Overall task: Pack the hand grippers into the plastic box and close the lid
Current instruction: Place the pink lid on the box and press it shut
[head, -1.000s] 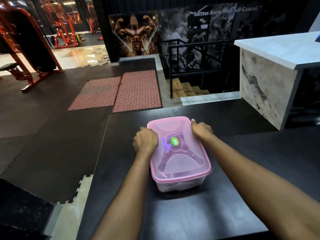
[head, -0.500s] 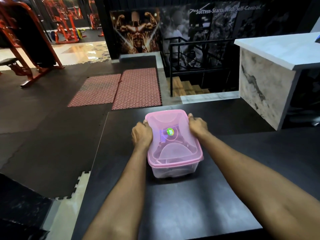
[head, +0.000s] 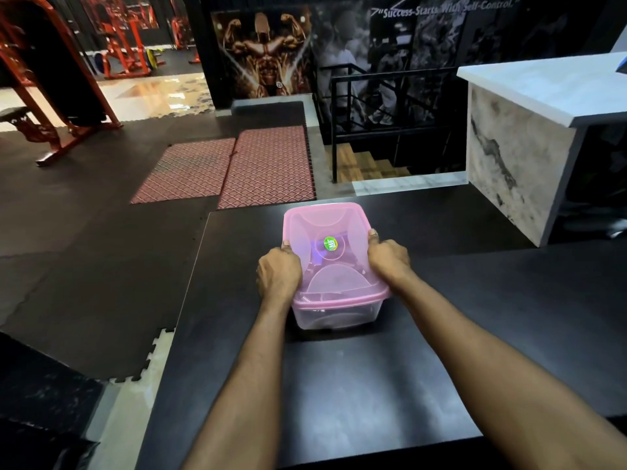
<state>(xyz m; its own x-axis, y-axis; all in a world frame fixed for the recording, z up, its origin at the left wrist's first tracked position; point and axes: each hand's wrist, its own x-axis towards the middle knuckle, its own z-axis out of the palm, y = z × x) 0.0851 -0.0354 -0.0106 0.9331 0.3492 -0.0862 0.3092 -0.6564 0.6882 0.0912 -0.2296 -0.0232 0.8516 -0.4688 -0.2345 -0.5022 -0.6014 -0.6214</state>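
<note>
Both hands gripped the plastic box [head: 334, 313] from its two long sides, each grip closed on the rim of the pink lid [head: 330, 252]. On the box's left side, the left hand [head: 279, 276] had its knuckles turned up and its thumb tip laid on the lid's top edge. Opposite it, the right hand [head: 388, 261] clasped the right rim in the same way, thumb pointing toward the far end of the lid. Between the two hands the lid sat flat on the clear box, covering it fully, with a round green sticker [head: 330, 244] near its centre. Dark shapes showed through the clear wall and the tinted lid; they may have been the hand grippers, but they were too blurred to tell.

That box rested on the black worktop [head: 339, 385], toward its far edge and roughly midway between the left and right edges, with its long axis running away from the person. Both forearms reached out across the near part of the worktop. Beyond the far edge lay two red patterned mats [head: 234, 167] on the dark floor, and a pale marble-faced counter [head: 529, 130] stood off to the right, well apart from the box.
</note>
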